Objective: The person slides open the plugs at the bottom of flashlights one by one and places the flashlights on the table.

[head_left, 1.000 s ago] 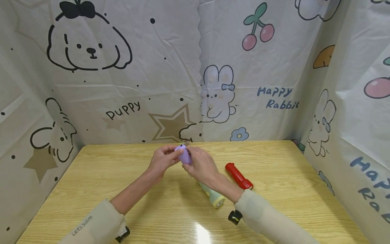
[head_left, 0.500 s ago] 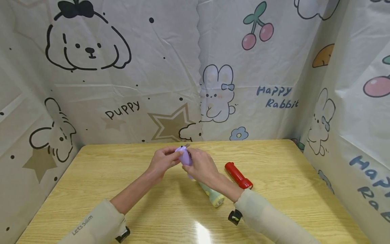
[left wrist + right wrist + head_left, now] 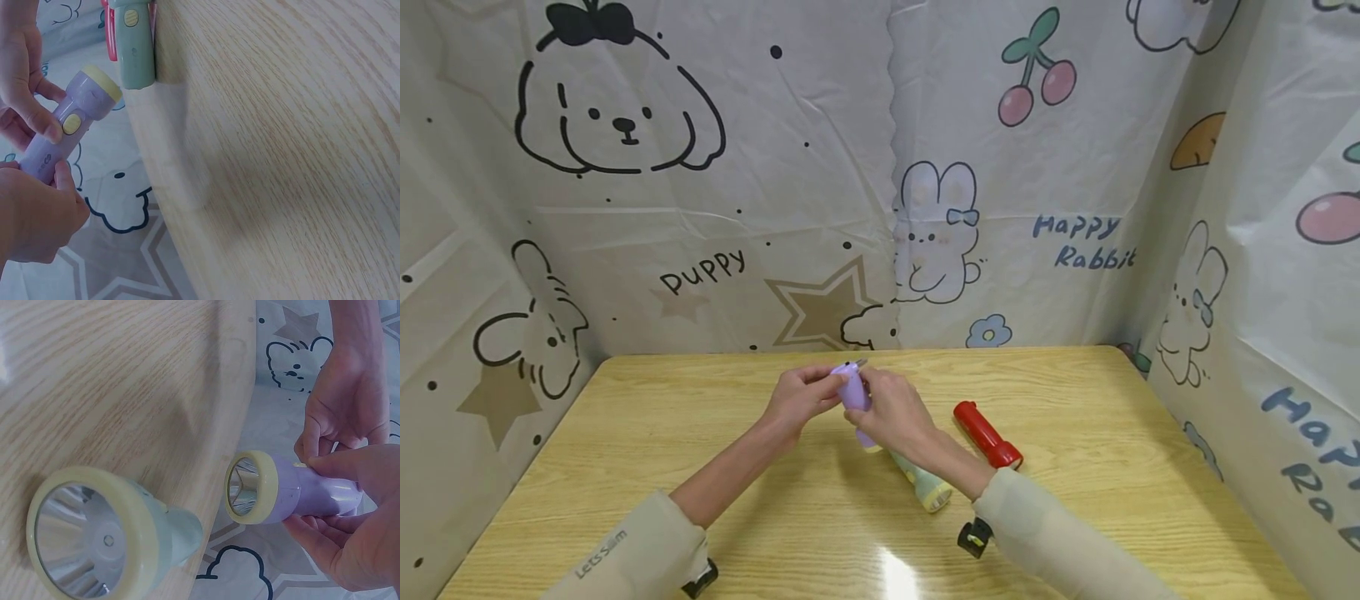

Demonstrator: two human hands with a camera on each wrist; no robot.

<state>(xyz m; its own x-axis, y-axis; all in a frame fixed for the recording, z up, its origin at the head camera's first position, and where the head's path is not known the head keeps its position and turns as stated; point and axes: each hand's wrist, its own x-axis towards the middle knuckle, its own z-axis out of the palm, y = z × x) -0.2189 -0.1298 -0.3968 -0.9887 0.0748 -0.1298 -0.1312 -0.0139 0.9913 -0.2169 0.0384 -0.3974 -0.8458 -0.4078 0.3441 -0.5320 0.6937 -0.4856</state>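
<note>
Both hands hold a purple flashlight (image 3: 854, 392) above the far middle of the table. My left hand (image 3: 797, 398) pinches its tail end between thumb and fingers. The right hand (image 3: 897, 412) grips the body nearer the head, and in the left wrist view its thumb lies beside the yellow switch (image 3: 72, 124). A small grey piece (image 3: 861, 362) sticks out at the tail end. In the right wrist view the flashlight's yellow-rimmed head (image 3: 253, 487) faces the camera. A pale green flashlight (image 3: 931, 486) lies below the right wrist, partly hidden by it.
A red flashlight (image 3: 988, 435) lies on the wooden table (image 3: 700, 467), right of the right forearm. Patterned cloth (image 3: 820, 167) stands behind the table and along both sides. Each wrist carries a small black camera (image 3: 975, 536).
The purple flashlight has tilted. Its head end now shows below the right hand, and more of its body is visible. The green and red flashlights stay in place.
</note>
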